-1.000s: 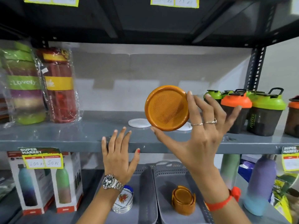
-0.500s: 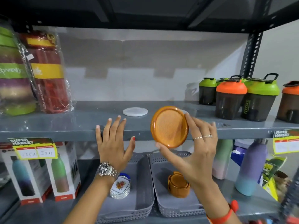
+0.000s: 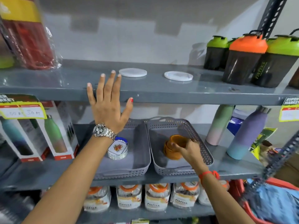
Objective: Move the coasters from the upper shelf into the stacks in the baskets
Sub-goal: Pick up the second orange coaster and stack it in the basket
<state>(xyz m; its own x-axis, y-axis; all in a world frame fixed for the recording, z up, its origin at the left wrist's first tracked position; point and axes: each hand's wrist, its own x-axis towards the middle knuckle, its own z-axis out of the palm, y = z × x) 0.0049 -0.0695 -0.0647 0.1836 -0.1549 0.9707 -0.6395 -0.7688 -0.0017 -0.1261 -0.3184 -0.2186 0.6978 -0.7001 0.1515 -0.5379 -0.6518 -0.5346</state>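
Note:
Two white round coasters lie on the upper shelf (image 3: 161,92), one (image 3: 133,72) left of the other (image 3: 178,76). My left hand (image 3: 108,104) rests flat and open against that shelf's front edge. Below stand two grey baskets. The left basket (image 3: 140,164) holds a stack of white square coasters with a flower print (image 3: 117,149). In the right basket (image 3: 202,149) my right hand (image 3: 186,149) grips the orange round coaster (image 3: 178,139) on top of the orange stack (image 3: 171,152).
Shaker bottles with green and orange lids (image 3: 246,59) stand at the upper shelf's right; wrapped bottles (image 3: 29,38) at its left. Boxed bottles (image 3: 53,131) sit left of the baskets, pastel bottles (image 3: 247,133) right. Packets (image 3: 157,196) fill the shelf below.
My right hand has carried the orange coaster down from in front of the upper shelf into the right basket, onto the orange stack. My left hand stays on the shelf edge.

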